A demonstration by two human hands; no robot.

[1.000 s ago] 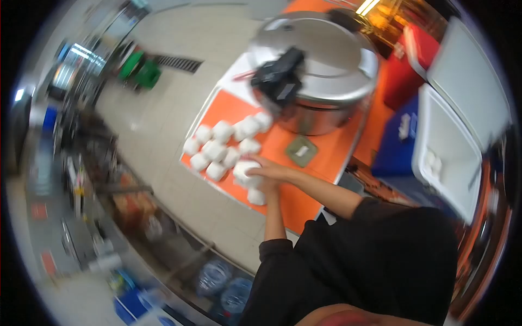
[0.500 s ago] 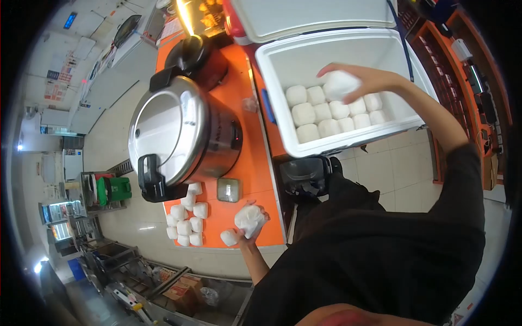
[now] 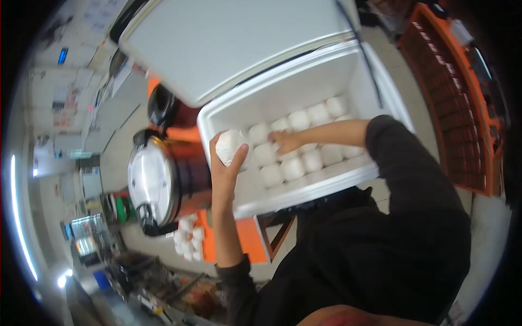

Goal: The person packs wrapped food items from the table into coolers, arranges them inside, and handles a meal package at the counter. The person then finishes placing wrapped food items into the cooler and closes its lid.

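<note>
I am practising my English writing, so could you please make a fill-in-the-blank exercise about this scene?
1. The ____ hand holds up a white bundle.
2. The other hand is inside the cooler, whose lid stands ____.
3. The tabletop is ____ in colour.

Missing words: left; open; orange.

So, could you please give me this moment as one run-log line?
Left hand: holding white bundle at cooler | Right hand: inside cooler, among packed bundles | Lid: open | Table: more bundles

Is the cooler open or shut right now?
Open: the cooler has its lid tipped back, and white bundles show inside, with the right hand in among them.
</note>
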